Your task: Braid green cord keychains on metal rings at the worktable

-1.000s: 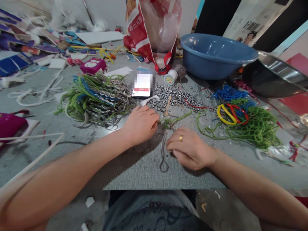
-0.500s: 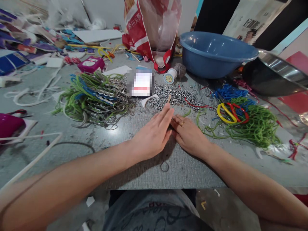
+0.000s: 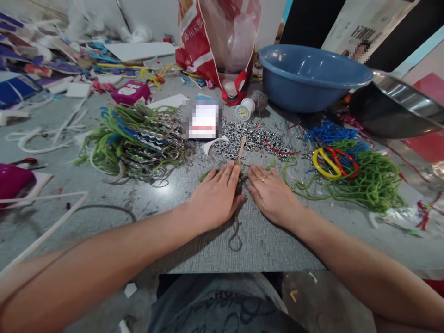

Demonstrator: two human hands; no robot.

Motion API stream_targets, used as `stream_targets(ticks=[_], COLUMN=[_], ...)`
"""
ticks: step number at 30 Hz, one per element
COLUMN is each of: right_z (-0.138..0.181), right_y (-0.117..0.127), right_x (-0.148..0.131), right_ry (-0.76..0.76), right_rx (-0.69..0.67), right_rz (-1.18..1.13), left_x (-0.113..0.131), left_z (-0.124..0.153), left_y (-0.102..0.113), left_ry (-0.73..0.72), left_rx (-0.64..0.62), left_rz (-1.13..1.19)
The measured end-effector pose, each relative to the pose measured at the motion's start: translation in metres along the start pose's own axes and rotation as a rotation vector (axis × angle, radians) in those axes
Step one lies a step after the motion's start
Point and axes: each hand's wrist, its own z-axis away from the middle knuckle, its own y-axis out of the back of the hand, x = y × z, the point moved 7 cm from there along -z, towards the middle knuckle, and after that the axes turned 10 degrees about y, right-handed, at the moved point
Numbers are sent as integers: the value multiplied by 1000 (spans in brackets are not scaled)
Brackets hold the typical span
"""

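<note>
Left hand (image 3: 218, 196) and right hand (image 3: 274, 192) lie flat, fingers outstretched, on a table (image 3: 197, 259) as a grey cord (image 3: 236, 227) runs lengthwise from between them toward the near edge, looped end foremost, the left hand nearer.

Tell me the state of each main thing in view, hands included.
Left hand: open, palm down, over cord
Right hand: open, palm down
Gray cord: near end looped, rest partly hidden
Metal nuts: loose, scattered
Phone: screen lit
Thread spool: on its side
Blue basin: upright
Metal bowl: tilted
</note>
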Motion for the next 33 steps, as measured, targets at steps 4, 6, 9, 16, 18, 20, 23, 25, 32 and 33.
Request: stream_targets(ticks=[4, 6, 9, 16, 18, 20, 23, 25, 32, 33], right_z=[1, 2, 4, 8, 10, 12, 15, 16, 14, 13], right_y=[-1, 0, 0, 4, 7, 9, 11, 13, 14, 15], right_x=[0, 2, 7, 16, 21, 25, 29, 30, 29, 28], right_ry=[-35, -72, -156, -262, -285, -290, -264, -242, -221, -204], right_rx=[-8, -16, -53, -160, -149, -121, -51, 0, 28, 37], right_rz=[75, 131, 206, 290, 303, 312, 308, 306, 261, 236], left_x=[-1, -3, -5, -11, -13, -15, -18, -19, -18, -18], left_z=[0, 0, -1, 2, 3, 3, 4, 5, 4, 2], left_y=[-2, -3, -2, 0, 1, 3, 5, 7, 15, 18], left_ry=[45, 77, 128, 229, 237, 234, 229, 226, 182, 163], left_rx=[-62, -100, -157, -206, -196, -187, -178, -167, -92, -55], left_rz=[-50, -64, -78, -145, -158, -162, -170, -179, -170, -158])
